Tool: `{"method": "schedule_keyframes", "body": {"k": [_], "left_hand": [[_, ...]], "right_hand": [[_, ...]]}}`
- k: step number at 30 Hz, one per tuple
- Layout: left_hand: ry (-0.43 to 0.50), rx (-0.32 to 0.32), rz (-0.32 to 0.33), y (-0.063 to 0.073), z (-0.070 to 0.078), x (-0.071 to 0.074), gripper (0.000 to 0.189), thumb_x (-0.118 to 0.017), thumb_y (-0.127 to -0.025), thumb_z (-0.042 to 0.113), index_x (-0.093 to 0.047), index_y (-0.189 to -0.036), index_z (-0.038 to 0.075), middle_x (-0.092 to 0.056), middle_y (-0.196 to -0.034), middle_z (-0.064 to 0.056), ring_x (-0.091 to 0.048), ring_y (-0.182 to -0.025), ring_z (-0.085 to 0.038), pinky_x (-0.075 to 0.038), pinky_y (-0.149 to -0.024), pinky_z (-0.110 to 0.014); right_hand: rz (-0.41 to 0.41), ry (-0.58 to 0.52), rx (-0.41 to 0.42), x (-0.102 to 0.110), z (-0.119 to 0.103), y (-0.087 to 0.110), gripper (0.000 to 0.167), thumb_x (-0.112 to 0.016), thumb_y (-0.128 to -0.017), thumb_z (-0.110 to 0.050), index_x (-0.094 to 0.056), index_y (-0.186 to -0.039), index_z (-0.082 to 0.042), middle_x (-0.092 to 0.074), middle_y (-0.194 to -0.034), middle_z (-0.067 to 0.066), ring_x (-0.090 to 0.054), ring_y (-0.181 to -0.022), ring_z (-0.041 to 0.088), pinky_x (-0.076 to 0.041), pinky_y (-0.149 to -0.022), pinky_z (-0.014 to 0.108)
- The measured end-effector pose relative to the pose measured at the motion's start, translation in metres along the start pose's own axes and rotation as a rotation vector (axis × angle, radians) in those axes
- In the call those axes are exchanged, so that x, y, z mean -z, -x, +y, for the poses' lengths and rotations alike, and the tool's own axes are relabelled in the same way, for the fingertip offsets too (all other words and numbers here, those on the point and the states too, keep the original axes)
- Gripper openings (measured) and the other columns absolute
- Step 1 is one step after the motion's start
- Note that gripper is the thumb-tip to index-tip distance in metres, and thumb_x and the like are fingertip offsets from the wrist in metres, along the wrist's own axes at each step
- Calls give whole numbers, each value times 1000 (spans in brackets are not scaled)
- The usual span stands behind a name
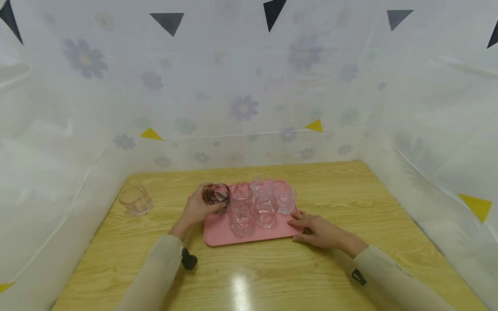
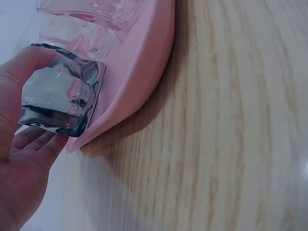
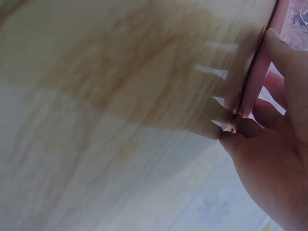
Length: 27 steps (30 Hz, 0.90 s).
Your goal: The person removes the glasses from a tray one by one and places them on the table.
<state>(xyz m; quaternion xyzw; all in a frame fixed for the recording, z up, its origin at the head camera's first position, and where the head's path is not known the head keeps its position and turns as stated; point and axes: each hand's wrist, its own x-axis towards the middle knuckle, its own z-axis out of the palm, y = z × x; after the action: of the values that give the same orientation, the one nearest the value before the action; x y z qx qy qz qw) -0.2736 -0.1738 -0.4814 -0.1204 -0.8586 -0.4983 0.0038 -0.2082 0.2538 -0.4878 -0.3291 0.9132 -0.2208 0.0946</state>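
Note:
My left hand (image 1: pixel 196 210) grips a dark grey glass (image 1: pixel 218 194) with a wavy rim, fingers on one side and thumb on the other. In the left wrist view, the base of that glass comes close over the left end of a pink tray (image 1: pixel 221 235). Beside it on the tray stand several clear and pinkish glasses (image 1: pixel 242 218), grouped toward the middle and back right. My right hand (image 1: pixel 320 232) holds the tray's near right corner. The right wrist view shows its fingertips pressed against the tray's rim (image 3: pixel 255 84).
A clear glass with an amber-pink tint (image 1: pixel 136 200) stands apart at the table's left side. The wood-grain table (image 1: pixel 241 272) carries the tray. White curtains (image 1: pixel 241 77) with flower prints and triangles enclose the back and both sides.

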Motion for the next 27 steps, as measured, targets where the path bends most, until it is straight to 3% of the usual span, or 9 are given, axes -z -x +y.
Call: {"method": "schedule_keyframes", "body": {"k": [14, 23, 27], "left_hand": [[8, 19, 50, 0, 2, 0, 84, -91, -85, 24, -45, -153, 5, -67, -130, -20, -67, -113, -32, -58, -93, -42], [44, 43, 95, 1, 9, 17, 85, -91, -85, 28, -44, -154, 9, -65, -138, -17, -65, -125, -34, -56, -105, -49], [44, 46, 117, 4, 3, 27, 86, -90, -86, 33, -43, -155, 11, -64, -139, -16, -65, -125, -33, -58, -102, -48]], "right_hand": [[9, -9, 25, 1, -1, -1, 58, -64, -105, -41, -57, -151, -6, -40, -165, 23, -33, -154, 51, -33, -120, 69], [2, -17, 21, 0, 0, -1, 59, -64, -105, -42, -57, -151, -7, -40, -165, 22, -32, -154, 50, -33, -120, 69], [0, -12, 17, 1, -1, 0, 58, -64, -105, -42, -57, -151, -7, -41, -165, 22, -33, -154, 51, -34, -120, 69]]}}
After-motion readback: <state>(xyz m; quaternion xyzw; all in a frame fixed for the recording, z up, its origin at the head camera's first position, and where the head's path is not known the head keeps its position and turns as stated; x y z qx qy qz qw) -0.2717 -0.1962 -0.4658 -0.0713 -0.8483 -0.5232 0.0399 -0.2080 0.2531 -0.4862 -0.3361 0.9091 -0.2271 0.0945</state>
